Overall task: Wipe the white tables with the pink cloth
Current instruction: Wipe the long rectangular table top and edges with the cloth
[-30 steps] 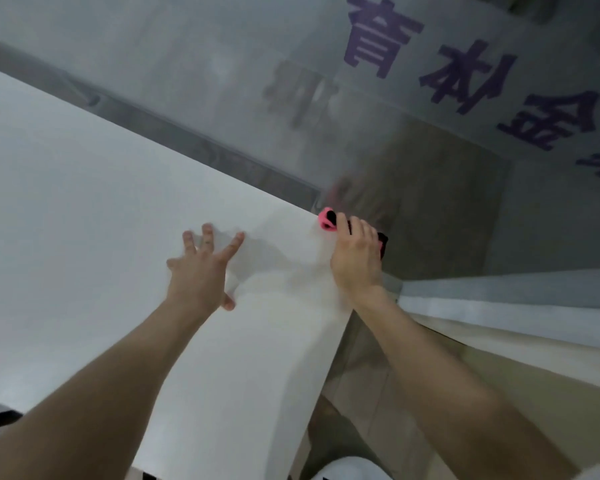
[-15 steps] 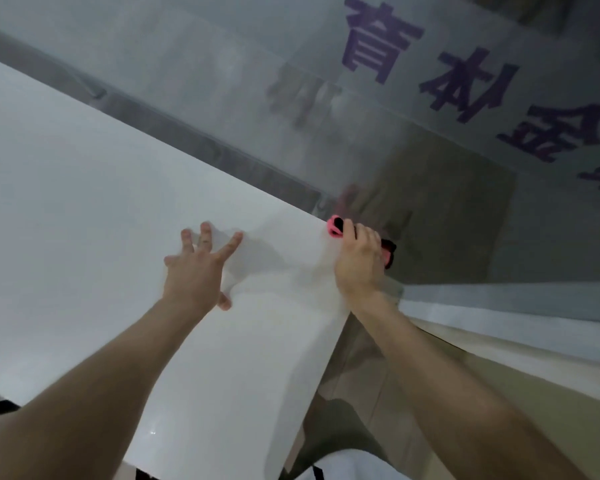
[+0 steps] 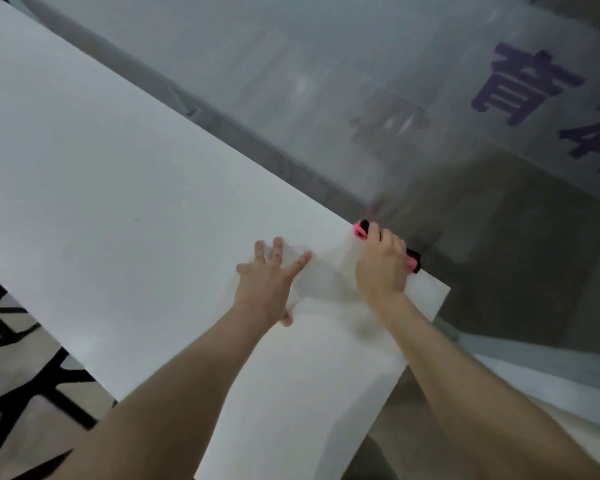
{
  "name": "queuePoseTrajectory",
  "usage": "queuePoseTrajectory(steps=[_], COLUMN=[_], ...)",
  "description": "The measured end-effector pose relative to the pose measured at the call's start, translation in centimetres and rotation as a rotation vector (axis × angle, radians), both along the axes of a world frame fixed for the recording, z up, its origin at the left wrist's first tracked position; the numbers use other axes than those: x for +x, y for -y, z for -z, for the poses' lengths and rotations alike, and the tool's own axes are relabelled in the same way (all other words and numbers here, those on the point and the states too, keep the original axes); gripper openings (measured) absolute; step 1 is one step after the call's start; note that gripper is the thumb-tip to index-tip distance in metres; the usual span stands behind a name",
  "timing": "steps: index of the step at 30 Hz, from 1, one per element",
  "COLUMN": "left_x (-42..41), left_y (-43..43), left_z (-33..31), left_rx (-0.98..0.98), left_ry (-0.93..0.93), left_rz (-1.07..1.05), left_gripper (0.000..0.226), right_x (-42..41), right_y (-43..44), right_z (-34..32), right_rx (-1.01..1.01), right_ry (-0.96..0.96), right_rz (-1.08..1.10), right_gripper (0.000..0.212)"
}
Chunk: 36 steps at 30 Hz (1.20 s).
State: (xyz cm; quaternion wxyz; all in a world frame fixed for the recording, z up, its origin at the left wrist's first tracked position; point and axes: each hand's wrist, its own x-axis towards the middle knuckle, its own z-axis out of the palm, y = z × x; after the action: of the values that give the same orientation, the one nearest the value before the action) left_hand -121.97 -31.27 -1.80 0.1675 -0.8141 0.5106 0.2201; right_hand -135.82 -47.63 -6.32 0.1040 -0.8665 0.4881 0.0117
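A large white table [image 3: 125,188] fills the left and middle of the head view. My right hand [image 3: 381,265] grips a pink cloth [image 3: 360,230] with black edging at the table's far edge, close to its far right corner. Most of the cloth is hidden under my fingers; its ends stick out on both sides. My left hand [image 3: 267,282] lies flat on the tabletop just left of it, fingers spread.
A frosted glass wall [image 3: 326,64] with purple lettering [image 3: 520,84] runs right behind the table's far edge. A second white tabletop [image 3: 568,393] lies at the lower right, across a narrow gap. Patterned black-and-beige floor [image 3: 21,375] shows at the lower left.
My right hand has drawn the cloth a little left along the far edge, off the far right corner. The view has swung left; my left hand stays pressed flat.
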Motion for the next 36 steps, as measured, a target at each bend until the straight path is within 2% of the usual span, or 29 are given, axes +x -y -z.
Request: queuePoseTrajectory(steps=[2,5,7,9,11,13,15,17,20,23,25,27,28,31,33,34,36], left_x=[0.9,5.6,10.2,15.1,19.6,22.2,23.0,23.1,23.5,23.6,23.5,23.5,23.5,23.3,23.4,23.5,23.3], left_y=[-0.4,-1.6,-3.0,-3.9,-4.6,-5.0,-5.5,-5.6,-6.0,-6.0,-6.0,-6.0,-6.0,-6.1,-6.1,-6.0,-6.1], left_z=[-0.9,-1.6,-1.4,-0.1,2.1,4.2,5.8,6.9,7.6,7.7,7.7,7.9,7.9,7.7,7.6,7.7,7.7], left_rx=[-0.036,-0.181,-0.301,-0.413,-0.421,-0.408,-0.479,-0.575,-0.647,-0.705,-0.723,-0.718,-0.715,-0.74,-0.759,-0.769,-0.772], left_ry=[-0.053,-0.158,-0.11,0.036,0.159,0.212,0.196,0.21,0.207,0.184,0.166,0.174,0.171,0.159,0.144,0.144,0.14], left_rz=[0.036,0.069,0.001,-0.096,-0.179,-0.201,-0.196,-0.173,-0.188,-0.208,-0.199,-0.206,-0.205,-0.195,-0.193,-0.196,-0.207], left_gripper=[0.136,0.102,0.078,0.067,0.066,0.066,0.064,0.062,0.06,0.059,0.058,0.058,0.058,0.057,0.055,0.054,0.054], right_x=[8.2,18.1,17.4,12.8,8.1,7.3,12.2,20.7,30.7,27.1,20.6,19.0,21.2,33.0,39.1,39.8,34.7], right_y=[0.1,-0.9,-1.2,-1.3,-1.0,-1.1,-1.7,-2.4,-3.8,-3.3,-3.1,-3.2,-3.0,-3.7,-4.7,-4.7,-4.2], right_z=[-0.1,-0.4,-0.2,0.2,-0.1,0.1,0.7,1.0,0.7,0.4,-0.1,0.0,0.1,0.2,0.4,0.3,0.1], right_rx=[0.071,0.182,0.113,0.003,-0.032,-0.001,-0.044,-0.071,0.005,-0.025,-0.079,-0.03,-0.019,0.01,0.058,0.049,0.03], right_ry=[0.09,0.089,0.074,0.074,0.011,-0.059,-0.025,0.072,0.12,0.121,0.084,0.014,-0.011,0.086,0.158,0.136,0.124], right_rz=[-0.078,-0.126,-0.168,-0.176,-0.13,-0.086,-0.085,-0.123,-0.133,-0.14,-0.061,0.029,0.033,-0.05,-0.058,-0.088,-0.124], right_gripper=[0.045,0.045,0.054,0.061,0.062,0.062,0.061,0.057,0.055,0.062,0.065,0.064,0.062,0.05,0.052,0.056,0.059])
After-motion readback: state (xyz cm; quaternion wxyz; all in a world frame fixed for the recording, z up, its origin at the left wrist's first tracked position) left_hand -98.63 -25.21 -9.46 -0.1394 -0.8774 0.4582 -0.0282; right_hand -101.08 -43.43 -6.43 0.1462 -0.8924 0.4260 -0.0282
